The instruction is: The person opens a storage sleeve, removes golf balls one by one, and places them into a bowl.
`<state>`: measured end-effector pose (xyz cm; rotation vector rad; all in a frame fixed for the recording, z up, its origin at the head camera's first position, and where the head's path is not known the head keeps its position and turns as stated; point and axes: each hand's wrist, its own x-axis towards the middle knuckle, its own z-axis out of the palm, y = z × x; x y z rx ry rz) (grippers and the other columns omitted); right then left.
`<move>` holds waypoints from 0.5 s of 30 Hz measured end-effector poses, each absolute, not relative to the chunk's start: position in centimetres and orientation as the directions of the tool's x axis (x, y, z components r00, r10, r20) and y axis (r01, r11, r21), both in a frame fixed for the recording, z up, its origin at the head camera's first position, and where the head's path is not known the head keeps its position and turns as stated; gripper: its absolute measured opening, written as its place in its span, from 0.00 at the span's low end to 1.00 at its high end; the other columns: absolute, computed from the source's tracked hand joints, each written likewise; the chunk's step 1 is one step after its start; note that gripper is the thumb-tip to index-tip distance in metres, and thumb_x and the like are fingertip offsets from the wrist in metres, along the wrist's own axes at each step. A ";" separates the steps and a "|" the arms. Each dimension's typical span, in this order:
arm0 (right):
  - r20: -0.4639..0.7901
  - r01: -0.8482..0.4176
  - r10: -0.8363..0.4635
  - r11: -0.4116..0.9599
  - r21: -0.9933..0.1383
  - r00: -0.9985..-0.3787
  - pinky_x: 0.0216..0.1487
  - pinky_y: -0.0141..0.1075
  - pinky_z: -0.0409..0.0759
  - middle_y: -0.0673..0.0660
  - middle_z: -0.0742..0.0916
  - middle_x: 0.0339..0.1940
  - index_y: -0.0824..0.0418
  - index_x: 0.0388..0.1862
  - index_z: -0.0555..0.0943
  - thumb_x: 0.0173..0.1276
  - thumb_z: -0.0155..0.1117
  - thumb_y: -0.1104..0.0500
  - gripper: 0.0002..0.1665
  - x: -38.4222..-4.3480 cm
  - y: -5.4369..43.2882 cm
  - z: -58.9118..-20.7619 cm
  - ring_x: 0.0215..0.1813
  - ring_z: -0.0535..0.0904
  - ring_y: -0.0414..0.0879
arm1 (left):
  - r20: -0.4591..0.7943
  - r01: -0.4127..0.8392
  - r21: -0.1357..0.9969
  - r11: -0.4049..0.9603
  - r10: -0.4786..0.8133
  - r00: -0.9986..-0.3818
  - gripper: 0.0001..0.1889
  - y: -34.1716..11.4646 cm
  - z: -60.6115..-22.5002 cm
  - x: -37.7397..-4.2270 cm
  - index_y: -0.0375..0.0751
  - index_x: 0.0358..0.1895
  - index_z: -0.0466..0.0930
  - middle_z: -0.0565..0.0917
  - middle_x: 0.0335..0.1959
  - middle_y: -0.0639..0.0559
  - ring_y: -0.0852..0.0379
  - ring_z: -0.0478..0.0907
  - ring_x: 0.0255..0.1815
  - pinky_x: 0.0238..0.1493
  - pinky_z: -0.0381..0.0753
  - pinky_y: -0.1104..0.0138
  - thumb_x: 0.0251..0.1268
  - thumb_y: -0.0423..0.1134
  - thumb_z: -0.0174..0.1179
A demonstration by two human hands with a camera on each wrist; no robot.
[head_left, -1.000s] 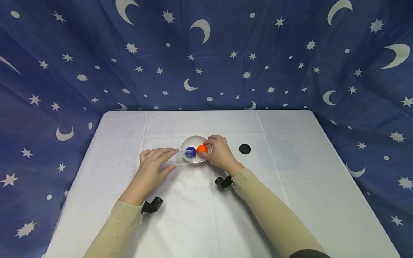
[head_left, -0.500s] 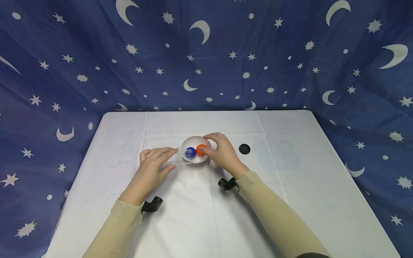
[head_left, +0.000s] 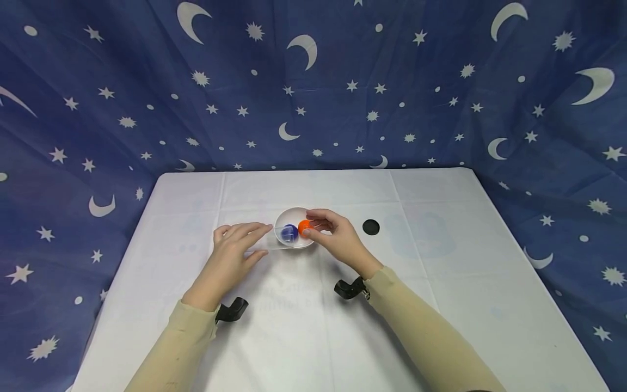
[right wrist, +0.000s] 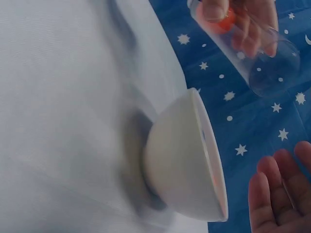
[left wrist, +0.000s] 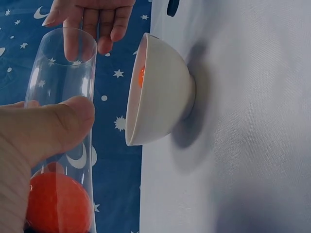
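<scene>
My left hand (head_left: 230, 256) grips a clear tube (left wrist: 60, 90), held lying nearly level, its open mouth pointing toward my right hand. Inside the tube, at its far end, sits a red-orange ball (left wrist: 60, 204). A small white bowl (head_left: 294, 210) stands on the table, with a blue ball (head_left: 289, 233) and an orange ball (head_left: 303, 227) in it. In the head view the tube's mouth overlaps the blue ball. My right hand (head_left: 343, 244) hovers above the bowl's right side, fingers loosely extended and holding nothing; both wrist views show it apart from the bowl.
A black round disc (head_left: 370, 227) lies on the white tablecloth (head_left: 294, 337), right of the bowl. Behind the table hangs a blue curtain (head_left: 343, 65) with moons and stars. Black wrist cameras stick out from both sleeves.
My right hand has let go of the orange ball and drawn back slightly to the right; the ball stays in the bowl. The left hand and tube have barely moved.
</scene>
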<state>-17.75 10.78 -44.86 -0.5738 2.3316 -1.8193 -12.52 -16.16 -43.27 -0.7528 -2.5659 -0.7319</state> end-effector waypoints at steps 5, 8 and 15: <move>0.087 -0.167 -0.410 0.162 -0.973 -0.908 0.56 0.46 0.75 0.63 0.81 0.55 0.60 0.64 0.74 0.63 0.71 0.57 0.31 -17.3 10.3 -45.1 0.52 0.80 0.50 | 0.468 0.585 0.352 0.731 0.404 -0.786 0.30 -15.9 -43.1 -12.7 0.48 0.63 0.77 0.78 0.57 0.52 0.50 0.73 0.57 0.59 0.54 0.47 0.53 0.37 0.72; 0.072 -0.143 -0.435 0.131 -0.981 -0.898 0.55 0.45 0.76 0.65 0.81 0.56 0.62 0.63 0.74 0.63 0.71 0.60 0.30 -17.1 10.0 -45.3 0.53 0.80 0.52 | 0.469 0.592 0.346 0.728 0.412 -0.781 0.29 -15.7 -43.1 -12.7 0.47 0.62 0.77 0.78 0.57 0.51 0.50 0.73 0.57 0.59 0.55 0.46 0.53 0.37 0.72; 0.075 -0.122 -0.463 0.073 -0.990 -0.883 0.52 0.37 0.78 0.65 0.81 0.56 0.65 0.62 0.75 0.61 0.72 0.56 0.32 -17.1 9.6 -46.0 0.52 0.81 0.50 | 0.460 0.595 0.342 0.728 0.422 -0.781 0.30 -15.5 -43.2 -12.7 0.48 0.62 0.77 0.79 0.57 0.50 0.50 0.73 0.58 0.59 0.55 0.46 0.53 0.37 0.72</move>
